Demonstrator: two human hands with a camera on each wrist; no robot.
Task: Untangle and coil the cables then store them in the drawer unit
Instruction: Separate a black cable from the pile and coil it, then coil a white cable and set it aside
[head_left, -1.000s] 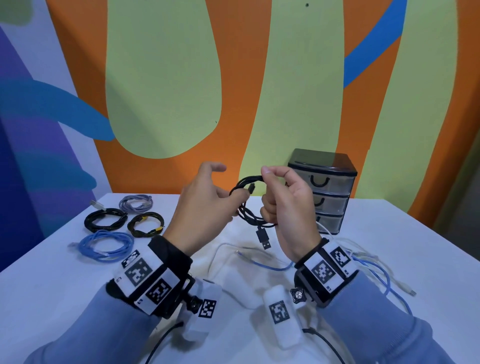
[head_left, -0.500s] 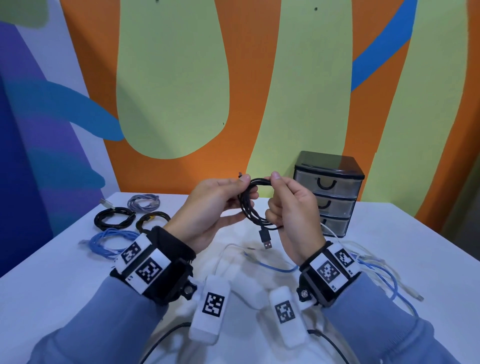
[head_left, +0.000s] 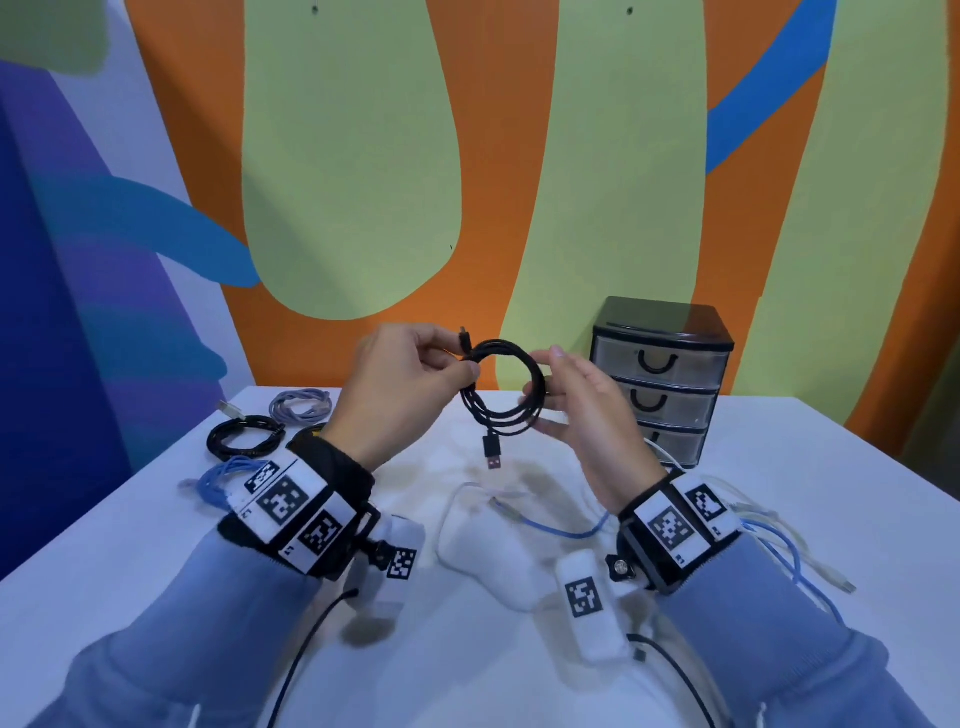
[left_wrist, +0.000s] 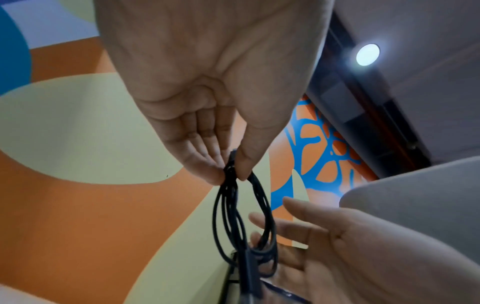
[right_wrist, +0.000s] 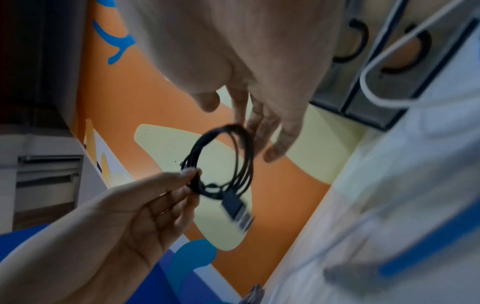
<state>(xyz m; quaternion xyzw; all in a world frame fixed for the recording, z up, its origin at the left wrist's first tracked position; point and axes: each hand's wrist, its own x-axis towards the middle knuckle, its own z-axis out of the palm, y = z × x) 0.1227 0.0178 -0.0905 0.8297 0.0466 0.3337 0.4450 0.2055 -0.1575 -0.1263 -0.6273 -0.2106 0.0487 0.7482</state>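
A black USB cable (head_left: 538, 382) is wound into a small coil and held in the air above the table's middle. My left hand (head_left: 467, 364) pinches the coil's left side between thumb and fingers (left_wrist: 207, 172), with one small plug sticking up above the pinch. The USB plug (head_left: 492, 453) hangs below the coil. My right hand (head_left: 545, 392) is spread, and its straight fingers (right_wrist: 262, 127) touch the coil's right side with the thumb held apart. The black-topped drawer unit (head_left: 660, 374) stands at the back right with all three drawers closed.
Coiled cables lie at the back left: a grey one (head_left: 301, 405), a black one (head_left: 241, 434) and a blue one (head_left: 221, 475). A loose white cable (head_left: 447, 519) and a blue cable (head_left: 566, 532) sprawl under my hands. More tangled strands (head_left: 779, 545) lie by my right wrist.
My right hand has let go of its pinch on the coil and spread its fingers. The left hand now holds the coil alone, and the coil has turned to face me.
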